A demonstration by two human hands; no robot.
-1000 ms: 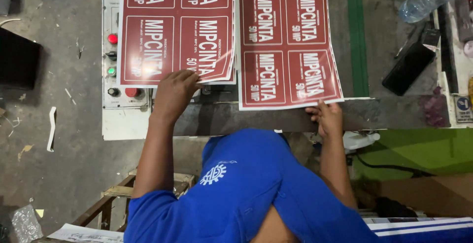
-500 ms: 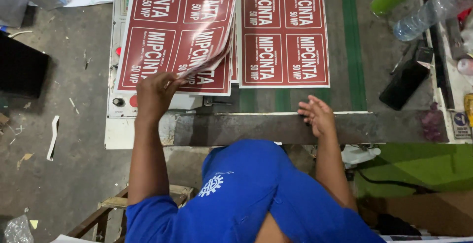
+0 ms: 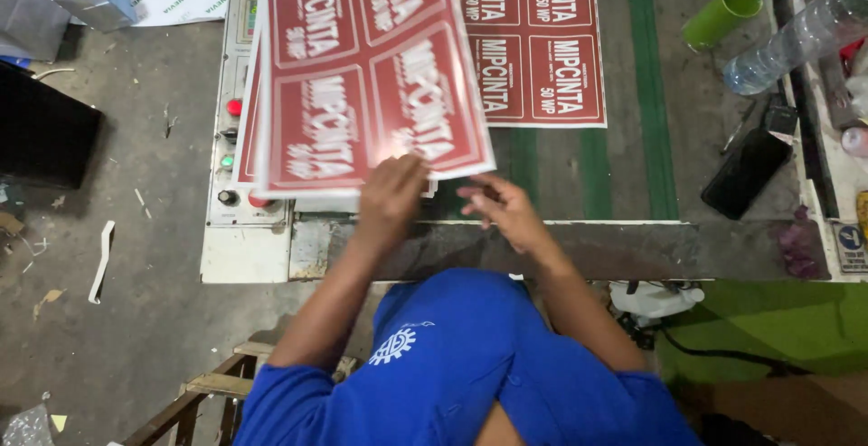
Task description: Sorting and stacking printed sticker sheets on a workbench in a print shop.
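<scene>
My left hand (image 3: pixel 391 194) grips the near edge of a glossy red printed sheet (image 3: pixel 366 75) with white borders, lifted and tilted above a stack of like sheets (image 3: pixel 246 129) on the machine's left side. My right hand (image 3: pixel 499 206) hovers just right of it with fingers spread, touching nothing I can make out, close to the lifted sheet's corner. Another red printed sheet (image 3: pixel 533 39) lies flat on the grey machine bed (image 3: pixel 633 175) further right.
A control panel (image 3: pixel 231 152) with red and green buttons sits left of the sheets. A green cup (image 3: pixel 721 14), a clear plastic bottle (image 3: pixel 796 34) and a black phone (image 3: pixel 749 173) lie at the right. A wooden stool (image 3: pixel 212 383) stands below on the concrete floor.
My left hand has lifted the top sheet off the left stack and swung it right. My right hand has left the table edge and moved toward the sheet.
</scene>
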